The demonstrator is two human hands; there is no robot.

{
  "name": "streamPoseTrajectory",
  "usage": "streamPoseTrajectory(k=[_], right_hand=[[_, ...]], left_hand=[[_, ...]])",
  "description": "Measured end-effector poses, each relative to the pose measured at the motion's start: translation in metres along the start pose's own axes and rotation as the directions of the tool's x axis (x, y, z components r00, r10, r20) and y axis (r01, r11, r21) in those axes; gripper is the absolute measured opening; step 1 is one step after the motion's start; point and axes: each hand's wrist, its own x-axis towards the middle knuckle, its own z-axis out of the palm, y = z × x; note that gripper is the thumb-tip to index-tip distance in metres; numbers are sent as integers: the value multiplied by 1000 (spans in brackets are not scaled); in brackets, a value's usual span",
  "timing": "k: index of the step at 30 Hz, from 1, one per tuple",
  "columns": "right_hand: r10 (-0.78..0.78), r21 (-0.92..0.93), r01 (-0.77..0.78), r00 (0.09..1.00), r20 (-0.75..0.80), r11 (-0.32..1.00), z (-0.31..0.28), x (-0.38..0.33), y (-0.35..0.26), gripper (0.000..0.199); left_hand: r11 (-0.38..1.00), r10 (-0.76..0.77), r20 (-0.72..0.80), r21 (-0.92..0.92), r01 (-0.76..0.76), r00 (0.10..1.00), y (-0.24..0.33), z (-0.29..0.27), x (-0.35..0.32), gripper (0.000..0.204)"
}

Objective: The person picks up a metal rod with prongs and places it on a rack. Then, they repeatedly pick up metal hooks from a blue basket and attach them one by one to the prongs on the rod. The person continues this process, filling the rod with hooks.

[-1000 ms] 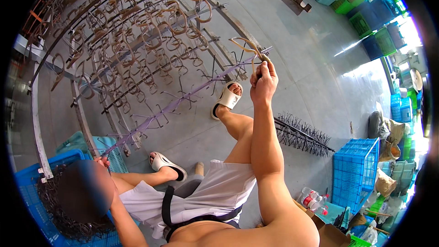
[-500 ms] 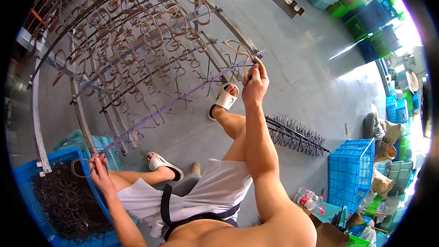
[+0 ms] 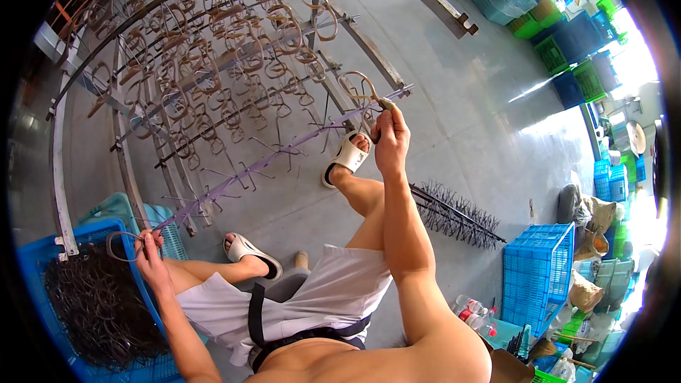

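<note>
My right hand (image 3: 391,140) is closed on a thin brown loop-shaped piece (image 3: 373,84), at the far right end of a purple hooked rod (image 3: 285,151). Part of that loop is hidden behind my fingers. Lower left, my left hand (image 3: 152,264) pinches a darker brown loop (image 3: 113,255) next to the rod's near end. Just below it, a blue basket (image 3: 28,259) holds a heap of similar dark curved pieces (image 3: 99,312). The purple rod slants between my two hands, its short bent hooks bare along the middle.
A metal rack (image 3: 128,177) at upper left carries rows of brown loops (image 3: 248,57). A black rod with bristling hooks (image 3: 457,214) lies on the floor, right of my leg. Beyond it stand a blue crate (image 3: 539,269) and plastic bottles (image 3: 477,315); stacked bins (image 3: 574,35) line the far right.
My right hand has shifted slightly down and left with its brown loop, along the end of the purple rod. My left hand has risen slightly, still gripping its loop.
</note>
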Motion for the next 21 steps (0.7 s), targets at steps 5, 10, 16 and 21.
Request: streamPoseTrajectory(k=[5,10,16,21], right_hand=[[-30,-170,16,996,-81,985,4,-1,-8,19],[-56,-195,36,993,-100,980,-3,7,-1,19],[-95,-198,72,989,-110,978,-6,10,5,19],[-205,-347,136,964,-171,928,2,9,8,20]], left_hand=[[1000,3,27,16,-3,1000,-2,-4,1,23],[1000,7,13,-16,-6,1000,-1,-2,0,24],[999,1,26,-50,1,1000,3,2,-2,23],[998,-21,32,-56,23,999,7,0,-2,23]])
